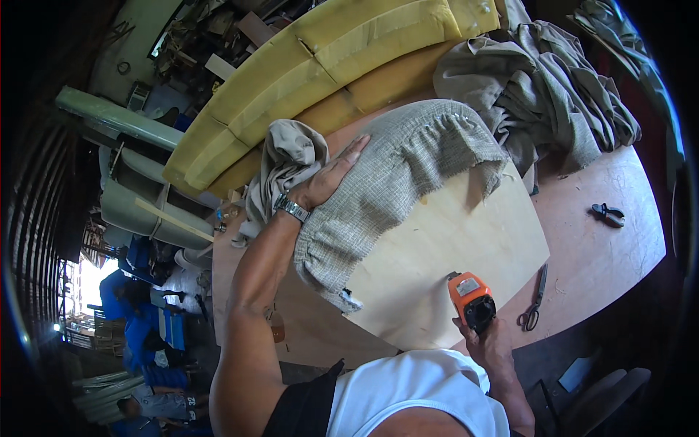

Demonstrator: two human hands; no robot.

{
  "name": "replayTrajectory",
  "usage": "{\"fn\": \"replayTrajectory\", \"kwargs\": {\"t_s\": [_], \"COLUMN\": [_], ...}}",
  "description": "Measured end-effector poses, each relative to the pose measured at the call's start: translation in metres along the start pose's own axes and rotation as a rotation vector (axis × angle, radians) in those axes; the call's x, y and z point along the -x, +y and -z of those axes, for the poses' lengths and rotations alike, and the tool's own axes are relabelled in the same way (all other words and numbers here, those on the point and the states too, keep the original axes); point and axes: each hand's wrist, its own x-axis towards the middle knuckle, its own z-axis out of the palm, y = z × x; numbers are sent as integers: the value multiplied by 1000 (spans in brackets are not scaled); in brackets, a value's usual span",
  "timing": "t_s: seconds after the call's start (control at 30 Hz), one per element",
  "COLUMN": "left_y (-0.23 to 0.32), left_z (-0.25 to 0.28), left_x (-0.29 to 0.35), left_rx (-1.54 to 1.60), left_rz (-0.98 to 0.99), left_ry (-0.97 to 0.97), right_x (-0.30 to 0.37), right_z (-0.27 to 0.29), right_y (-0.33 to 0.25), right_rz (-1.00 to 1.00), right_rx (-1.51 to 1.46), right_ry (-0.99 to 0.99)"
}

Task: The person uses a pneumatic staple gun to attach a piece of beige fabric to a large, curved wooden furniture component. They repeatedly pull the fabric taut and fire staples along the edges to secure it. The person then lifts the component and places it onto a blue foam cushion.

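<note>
A curved wooden panel (444, 255), pale and smooth, lies in front of me on a worktable. Grey-beige woven fabric (393, 175) wraps over its far edge, gathered in ruffles with a frayed border. My left hand (328, 182) presses on the fabric at the panel's far left side, fingers stretched out, a metal watch on the wrist. At the near right, my right hand (486, 341) grips an orange and black staple gun (473, 297), its nose over the panel's bare wood, apart from the fabric.
Scissors (535, 298) and black-handled pliers (606, 215) lie on the tabletop (604, 269) to the right. A large heap of grey fabric (546, 95) and long curved yellow foam (328, 65) stand at the back. Several people (153, 404) are at the far left.
</note>
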Motion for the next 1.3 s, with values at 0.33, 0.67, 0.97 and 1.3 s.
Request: {"fn": "replayTrajectory", "kwargs": {"t_s": [0.33, 0.67, 0.97, 1.3], "left_y": [57, 44, 32, 35], "left_z": [-19, -25, -24, -23], "left_x": [21, 14, 14, 16], "left_rx": [-431, -566, -541, -499], "left_rz": [-137, -222, -210, -135], "left_ry": [79, 146, 140, 168], "right_x": [5, -64, -81, -70], "right_z": [22, 30, 26, 18], "right_y": [-32, -116, -155, -163], "right_rz": [74, 618, 636, 602], "right_rx": [87, -23, 103, 89], "right_ry": [5, 226, 195, 157]}}
